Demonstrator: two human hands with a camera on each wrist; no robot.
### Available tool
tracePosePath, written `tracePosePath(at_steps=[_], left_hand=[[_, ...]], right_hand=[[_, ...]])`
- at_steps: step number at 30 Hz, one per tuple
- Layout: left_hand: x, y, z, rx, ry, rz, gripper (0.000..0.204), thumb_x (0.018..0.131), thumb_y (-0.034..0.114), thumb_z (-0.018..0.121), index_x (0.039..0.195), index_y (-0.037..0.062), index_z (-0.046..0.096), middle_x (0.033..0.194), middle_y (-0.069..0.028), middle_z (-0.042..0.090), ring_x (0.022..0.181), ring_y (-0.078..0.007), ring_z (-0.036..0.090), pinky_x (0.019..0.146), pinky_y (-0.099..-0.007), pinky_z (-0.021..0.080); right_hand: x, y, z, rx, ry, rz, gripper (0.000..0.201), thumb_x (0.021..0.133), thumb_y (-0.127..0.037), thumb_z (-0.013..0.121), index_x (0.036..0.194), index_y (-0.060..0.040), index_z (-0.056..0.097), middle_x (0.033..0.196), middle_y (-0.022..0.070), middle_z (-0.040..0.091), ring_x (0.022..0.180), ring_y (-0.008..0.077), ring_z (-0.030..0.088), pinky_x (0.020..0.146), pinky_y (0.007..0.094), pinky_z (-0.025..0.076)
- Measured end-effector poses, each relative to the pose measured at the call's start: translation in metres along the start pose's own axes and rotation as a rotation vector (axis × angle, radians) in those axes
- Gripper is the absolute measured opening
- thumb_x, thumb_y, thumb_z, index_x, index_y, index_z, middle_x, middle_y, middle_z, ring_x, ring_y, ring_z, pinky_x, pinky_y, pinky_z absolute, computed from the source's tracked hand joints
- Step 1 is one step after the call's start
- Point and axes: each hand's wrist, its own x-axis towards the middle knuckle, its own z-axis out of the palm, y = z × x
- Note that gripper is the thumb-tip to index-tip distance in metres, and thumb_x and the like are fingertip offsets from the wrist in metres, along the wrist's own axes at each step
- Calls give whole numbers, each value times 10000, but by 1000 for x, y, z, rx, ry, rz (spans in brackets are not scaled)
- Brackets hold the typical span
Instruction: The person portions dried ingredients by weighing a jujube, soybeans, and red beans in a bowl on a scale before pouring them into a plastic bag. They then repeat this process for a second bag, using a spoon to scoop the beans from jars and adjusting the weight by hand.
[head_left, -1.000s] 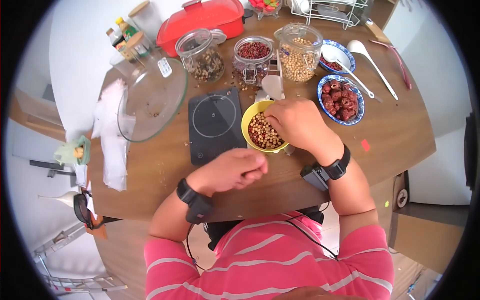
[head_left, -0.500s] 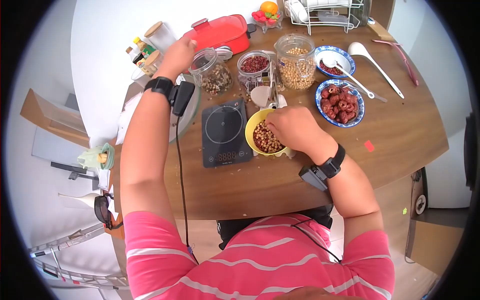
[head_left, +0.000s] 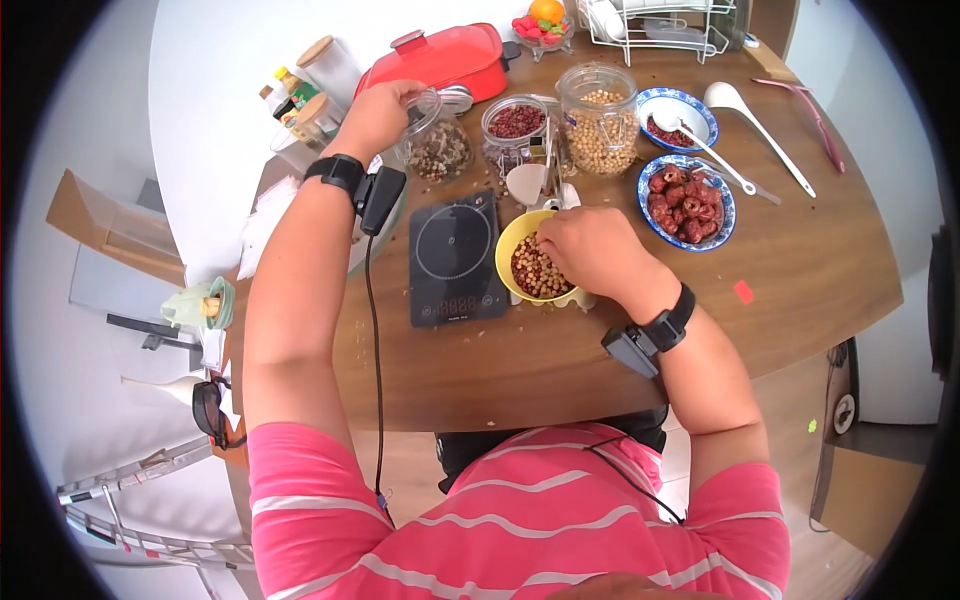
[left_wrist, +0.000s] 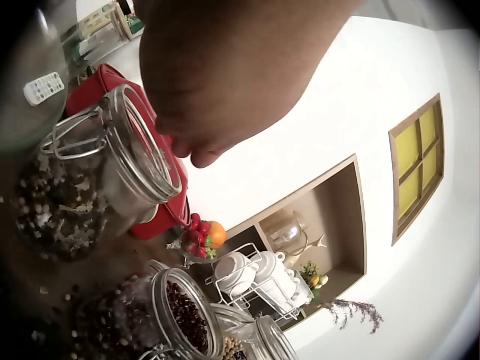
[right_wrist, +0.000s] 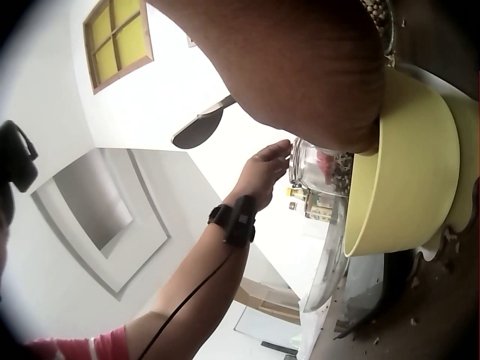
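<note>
My left hand [head_left: 385,115] reaches to the mouth of a clasp-top glass jar [head_left: 440,150] of dark mixed beans. The left wrist view has the fingertips beside and above that jar's rim [left_wrist: 142,146], and in the right wrist view the left hand's fingers [right_wrist: 277,150] extend toward the jar. My right hand [head_left: 600,245] is at the right side of a yellow bowl [head_left: 508,250], fingers bent over its rim into mixed beans [head_left: 540,270]. The fingertips are hidden, so I cannot tell what they hold. No thumb shows on the bowl's outer wall [right_wrist: 412,172] in the right wrist view.
A black induction hob [head_left: 455,260] lies left of the bowl. Behind stand jars of red beans [head_left: 517,122] and chickpeas [head_left: 600,140], and a red cooker [head_left: 440,65]. Dried red dates [head_left: 688,205] fill a bowl at right, near a white ladle [head_left: 755,135]. A pale disc [head_left: 525,185] rises behind the bowl.
My left hand has left the yellow bowl's near side and reached up and leftward, then slightly right to the jar. My right hand stays at the bowl. The head view has shifted.
</note>
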Motion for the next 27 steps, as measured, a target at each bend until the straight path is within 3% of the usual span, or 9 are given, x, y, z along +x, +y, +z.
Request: tracePosePath(at_steps=[3, 4, 6, 10, 16, 17, 19, 23, 27], left_hand=[[-18, 5, 6, -38, 192, 43, 343, 932, 36, 579, 1227, 78, 748, 1095, -176, 768, 1056, -361, 717, 937, -425, 545], [-30, 5, 11, -43, 184, 28, 343, 932, 36, 579, 1227, 78, 748, 1095, -176, 768, 1056, -361, 717, 937, -425, 545], [-70, 34, 12, 94, 460, 349, 244, 981, 96, 618, 1188, 24, 725, 1032, -124, 789, 918, -324, 736, 862, -404, 559], [-168, 84, 66, 27, 565, 341, 192, 855, 45, 667, 1029, 97, 730, 1093, -69, 751, 1130, -324, 662, 1004, -455, 467], [-223, 93, 106, 8, 439, 284, 259, 766, 109, 699, 1019, 153, 731, 1276, -13, 681, 1313, -319, 550, 1137, -522, 349], [-225, 91, 106, 5, 372, 277, 225, 788, 187, 738, 1011, 159, 744, 1337, -35, 656, 1378, -335, 503, 1190, -558, 293], [-226, 96, 105, -17, 333, 255, 209, 805, 225, 756, 1002, 155, 750, 1344, -38, 656, 1393, -346, 492, 1206, -566, 272], [-227, 92, 110, -41, 257, 227, 236, 848, 335, 791, 980, 141, 763, 1352, -53, 658, 1427, -379, 465, 1237, -589, 221], [-229, 85, 118, -104, 232, 183, 245, 862, 342, 783, 996, 138, 759, 1329, -55, 669, 1413, -387, 476, 1232, -593, 227]], right_hand=[[0, 1, -4, -11, -10, -24, 111, 911, -189, 657, 893, -111, 733, 846, 83, 740, 794, 310, 724, 661, 450, 566], [-1, 0, -5, -15, 5, -49, 112, 913, -179, 635, 905, -112, 724, 843, 81, 744, 780, 311, 732, 643, 447, 570], [-1, 0, -8, 11, -37, 0, 99, 902, -165, 646, 944, -113, 718, 869, 80, 744, 796, 317, 728, 654, 451, 573], [-3, -1, -17, 89, 33, -16, 130, 857, -86, 666, 966, -99, 735, 930, 111, 743, 857, 340, 723, 734, 463, 581], [-2, -13, -39, 95, -91, -28, 209, 824, -43, 688, 1014, -83, 764, 974, 158, 738, 906, 360, 726, 804, 470, 586], [2, -19, -41, 30, -229, -27, 212, 810, -48, 706, 1010, -77, 769, 961, 166, 742, 915, 362, 729, 801, 466, 588], [13, -26, -41, -80, -473, -20, 195, 787, -72, 752, 980, -58, 774, 925, 185, 751, 928, 375, 736, 790, 464, 593], [32, -39, -28, -40, -640, 49, 190, 791, -94, 772, 976, -51, 768, 920, 190, 751, 911, 383, 739, 776, 458, 595], [33, -19, -16, 16, -643, 16, 229, 823, -78, 760, 1042, -22, 719, 979, 197, 746, 915, 394, 729, 781, 475, 575]])
